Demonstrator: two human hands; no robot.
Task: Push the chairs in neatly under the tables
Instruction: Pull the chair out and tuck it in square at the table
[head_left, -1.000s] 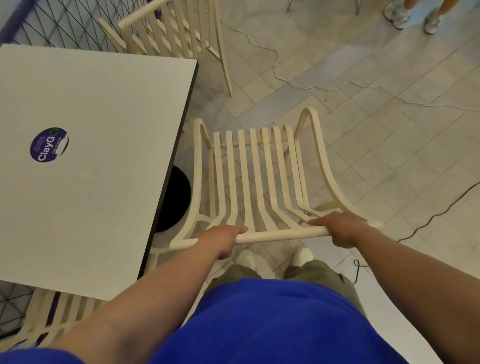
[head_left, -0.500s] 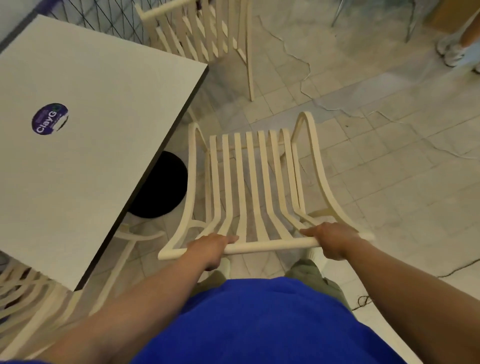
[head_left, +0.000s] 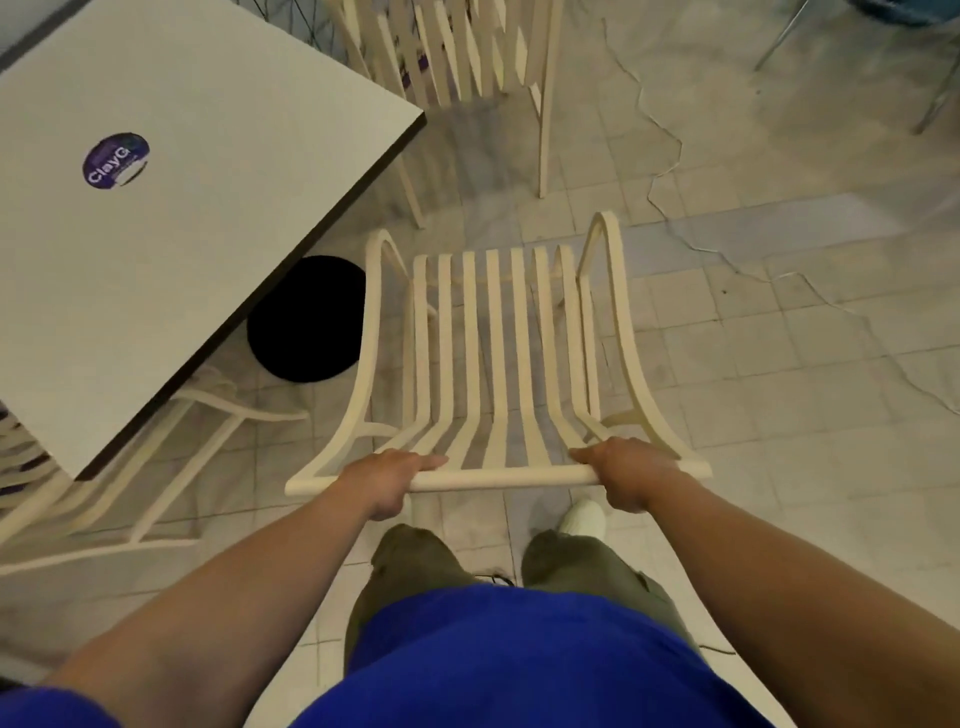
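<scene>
Three cream slatted chairs and one table (head_left: 208, 156) are shown. At the left, one tucked chair (head_left: 52, 519) is set with its frame partly under the table edge and is judged to be already pushed in. One round sticker (head_left: 115, 160) is fixed to the table top, and one black base (head_left: 306, 319) is seen beneath the corner. The left hand (head_left: 387, 480) is wrapped over the top rail (head_left: 498, 477) of the held chair (head_left: 496, 338), fingers curled around it. The right hand (head_left: 631, 473) is clamped on the same rail further along. The two hands are spaced apart, presumably so that the chair can be steered squarely. The held chair is located just beside the table corner, not yet beneath it. The far chair (head_left: 545, 104) is placed beyond the table. One cable (head_left: 679, 148) is laid across the floor at the right.
</scene>
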